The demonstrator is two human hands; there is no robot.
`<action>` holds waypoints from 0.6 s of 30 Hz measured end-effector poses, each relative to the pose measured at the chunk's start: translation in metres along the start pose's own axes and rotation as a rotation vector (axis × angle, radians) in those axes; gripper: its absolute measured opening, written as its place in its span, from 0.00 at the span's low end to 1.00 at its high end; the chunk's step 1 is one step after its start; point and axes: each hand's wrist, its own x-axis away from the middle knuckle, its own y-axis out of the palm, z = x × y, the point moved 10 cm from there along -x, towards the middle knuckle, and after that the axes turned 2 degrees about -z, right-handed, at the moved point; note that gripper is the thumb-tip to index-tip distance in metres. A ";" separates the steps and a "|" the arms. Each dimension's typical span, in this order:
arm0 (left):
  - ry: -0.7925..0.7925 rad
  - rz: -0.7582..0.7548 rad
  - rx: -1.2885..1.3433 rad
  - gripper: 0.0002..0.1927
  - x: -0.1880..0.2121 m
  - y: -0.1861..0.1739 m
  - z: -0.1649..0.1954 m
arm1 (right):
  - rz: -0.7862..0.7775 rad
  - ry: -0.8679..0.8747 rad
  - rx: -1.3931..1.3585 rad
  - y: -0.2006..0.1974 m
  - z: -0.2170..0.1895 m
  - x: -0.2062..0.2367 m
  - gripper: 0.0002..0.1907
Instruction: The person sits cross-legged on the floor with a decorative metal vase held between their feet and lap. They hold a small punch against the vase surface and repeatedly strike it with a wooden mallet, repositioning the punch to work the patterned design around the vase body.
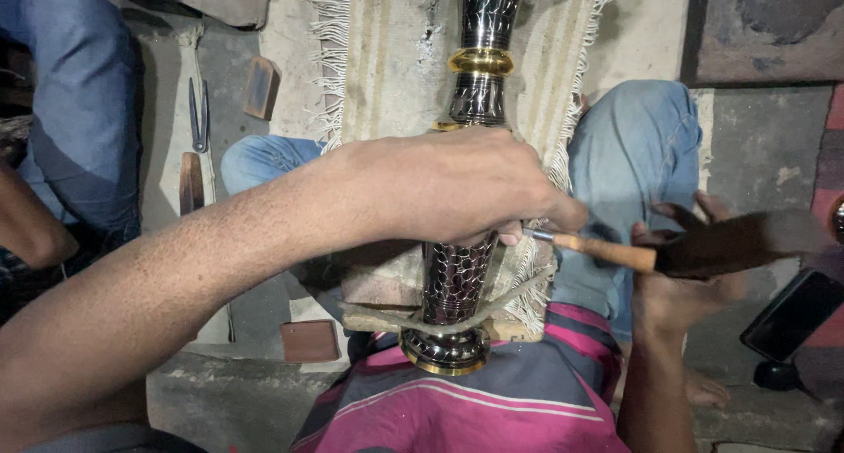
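A tall metal vase [457, 282] with dark engraved panels and gold bands lies lengthwise on a fringed cloth [396, 57] over a wooden block [378, 282]. A cord runs across its lower part near the base. My left hand [457, 185] reaches over the vase's middle, fingers closed on a thin metal chisel [538, 235] set against the surface. My right hand [681, 290] grips a wooden-handled hammer [668, 253], its head blurred, at the chisel's end.
Pliers [199, 110] and small wooden blocks [261, 87] lie on the floor at the left. Another person's jeans-clad leg [75, 101] and arm are at the far left. A dark flat object [791, 312] lies at the right. My knees flank the vase.
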 end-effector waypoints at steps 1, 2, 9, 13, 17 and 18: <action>0.008 0.000 -0.031 0.20 0.000 0.001 0.001 | 0.064 0.038 0.015 -0.006 0.005 0.000 0.29; -0.008 -0.027 -0.043 0.21 -0.002 0.005 -0.001 | 0.129 0.078 0.033 -0.013 0.011 0.001 0.28; -0.060 -0.123 -0.127 0.20 -0.008 0.020 -0.009 | 0.093 -0.351 0.067 -0.014 -0.018 0.012 0.33; 0.003 -0.095 -0.135 0.17 -0.008 0.020 -0.004 | 0.035 -0.347 0.301 0.003 -0.021 0.016 0.36; -0.110 -0.173 -0.133 0.15 -0.004 0.026 -0.012 | 0.053 -0.170 -0.121 -0.001 -0.008 0.007 0.26; -0.106 -0.121 -0.131 0.17 -0.001 0.019 -0.010 | 0.070 -0.099 -0.271 -0.003 -0.003 0.004 0.22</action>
